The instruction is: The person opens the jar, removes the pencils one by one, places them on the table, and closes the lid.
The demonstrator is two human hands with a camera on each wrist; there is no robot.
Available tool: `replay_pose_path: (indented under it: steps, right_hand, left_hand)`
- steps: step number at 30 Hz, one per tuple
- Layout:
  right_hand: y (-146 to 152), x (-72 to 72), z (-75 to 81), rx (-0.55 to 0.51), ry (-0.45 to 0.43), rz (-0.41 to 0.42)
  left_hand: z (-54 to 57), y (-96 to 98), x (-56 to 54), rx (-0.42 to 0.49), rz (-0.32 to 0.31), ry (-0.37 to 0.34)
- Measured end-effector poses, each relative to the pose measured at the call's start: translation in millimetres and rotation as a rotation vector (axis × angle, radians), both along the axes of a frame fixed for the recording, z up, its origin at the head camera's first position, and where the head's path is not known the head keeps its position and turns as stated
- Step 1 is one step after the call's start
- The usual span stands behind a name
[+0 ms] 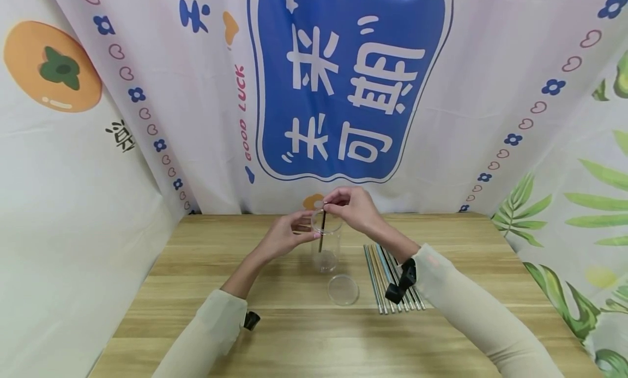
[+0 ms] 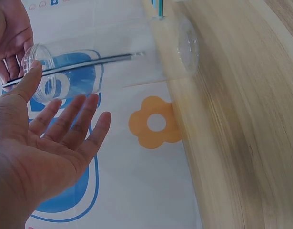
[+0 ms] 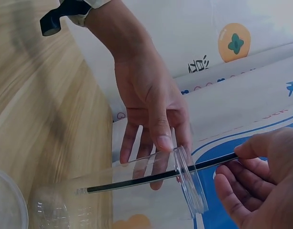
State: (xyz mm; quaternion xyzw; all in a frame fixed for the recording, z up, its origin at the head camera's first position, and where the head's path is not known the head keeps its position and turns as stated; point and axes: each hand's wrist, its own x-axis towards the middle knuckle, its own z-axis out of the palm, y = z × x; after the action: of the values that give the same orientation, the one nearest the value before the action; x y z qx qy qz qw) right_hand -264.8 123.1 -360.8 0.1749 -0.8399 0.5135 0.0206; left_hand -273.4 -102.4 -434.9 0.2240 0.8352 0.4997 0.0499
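Observation:
A clear cylindrical jar [image 1: 332, 247] stands upright and uncovered on the wooden table. My right hand [image 1: 357, 209] pinches the upper end of a dark pencil [image 1: 321, 243] between thumb and fingers, above the mouth. Most of the pencil is inside the jar, silvery end down and slightly tilted; that end looks just short of the bottom in the right wrist view [image 3: 82, 192]. Beside the neck, my left hand [image 1: 284, 237] has its thumb [image 2: 29, 83] at the rim and its fairly straight, spread fingers [image 2: 72, 124] along the other side, loosely around the jar.
A round clear lid [image 1: 343, 289] lies flat on the table in front of the jar. To its right, several pencils [image 1: 380, 280] in blue, gold and dark colours lie side by side, partly under my right forearm. A printed cloth [image 1: 221, 149] hangs behind the table [image 1: 294, 334].

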Motion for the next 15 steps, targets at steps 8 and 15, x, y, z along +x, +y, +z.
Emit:
replay_pose_path:
  steps: [8, 15]
  right_hand:
    - [9.5, -1.1, -0.5, -0.163, -0.030, -0.019]
    - [17.2, -2.1, 0.3, -0.301, -0.023, -0.045]
  left_hand:
    - [0.1, 0.5, 0.5, -0.014, 0.025, -0.003]
    - [0.2, -0.1, 1.5, -0.027, 0.028, 0.003]
